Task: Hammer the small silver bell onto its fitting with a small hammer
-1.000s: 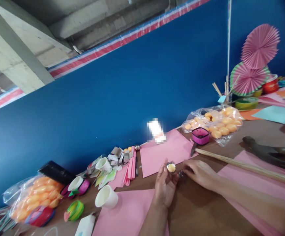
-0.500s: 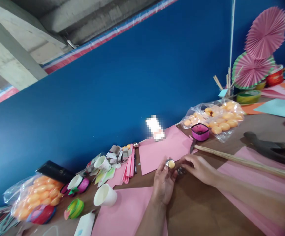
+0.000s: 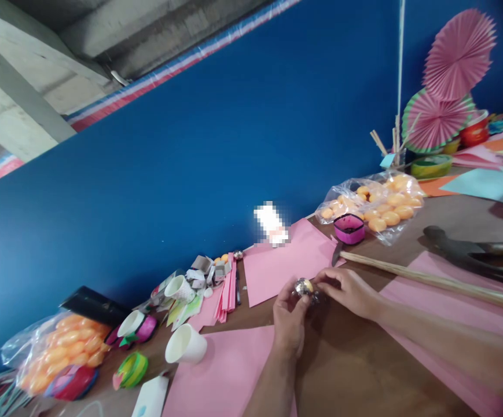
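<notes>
My left hand (image 3: 289, 321) curls around a small shiny silver ball (image 3: 301, 287) with a yellow patch on its right side. The thumb lies across its lower front. My right hand (image 3: 347, 292) comes in from the right, its thumb and fingertips pinched together close beside the ball. What sits in that pinch is too small to make out. A dark, glittering bit (image 3: 315, 296) shows between the two hands, just under the ball. Beneath both hands is the brown tabletop (image 3: 333, 353).
Pink sheets (image 3: 286, 266) lie around the hands. To the right are a wooden-handled hammer (image 3: 407, 272), a dark claw tool (image 3: 459, 252), a magenta basket (image 3: 349, 229) and a bag of orange eggs (image 3: 390, 219). A white cup (image 3: 186, 344) stands left.
The silver ball has turned, so less of its yellow face shows. My left thumb has come over its front, and my right fingertips are nearer. The view has shifted slightly.
</notes>
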The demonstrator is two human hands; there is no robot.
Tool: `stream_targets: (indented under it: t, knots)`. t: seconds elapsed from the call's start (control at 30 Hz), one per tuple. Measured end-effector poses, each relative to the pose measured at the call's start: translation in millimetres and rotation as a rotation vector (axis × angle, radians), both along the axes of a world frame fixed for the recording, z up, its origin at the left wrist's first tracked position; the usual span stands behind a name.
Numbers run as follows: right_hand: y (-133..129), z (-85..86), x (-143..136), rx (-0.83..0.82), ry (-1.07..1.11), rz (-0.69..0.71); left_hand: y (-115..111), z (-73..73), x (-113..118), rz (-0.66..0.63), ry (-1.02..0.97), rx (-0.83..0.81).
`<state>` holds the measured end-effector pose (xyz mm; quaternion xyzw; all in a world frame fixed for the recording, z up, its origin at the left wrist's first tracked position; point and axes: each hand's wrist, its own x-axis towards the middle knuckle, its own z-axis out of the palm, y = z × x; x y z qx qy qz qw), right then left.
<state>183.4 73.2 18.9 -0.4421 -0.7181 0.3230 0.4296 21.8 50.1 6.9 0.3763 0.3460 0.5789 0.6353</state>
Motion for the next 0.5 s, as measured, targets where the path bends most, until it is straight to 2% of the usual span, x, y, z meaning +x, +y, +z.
stream_targets:
  t: [0.13,0.27,0.4,0.5]
  knots:
    - [-2.8,2.2,-1.9,-0.011,0.025,0.005,-0.4,-2.2,1.6,0.067,0.096,0.052]
    - [-3.9,1.2,-3.4,-0.03,0.047,0.01,-0.6,-2.7,1.3,0.056,0.113,0.053]
    - [-3.6,0.4,-3.7,-0.03,0.074,0.041,-0.9,-2.3,1.0,0.044,0.087,0.035]
    - [-3.7,0.6,-3.5,-0.014,0.081,0.039,-0.3,0.5,1.3,0.038,-0.008,-0.006]
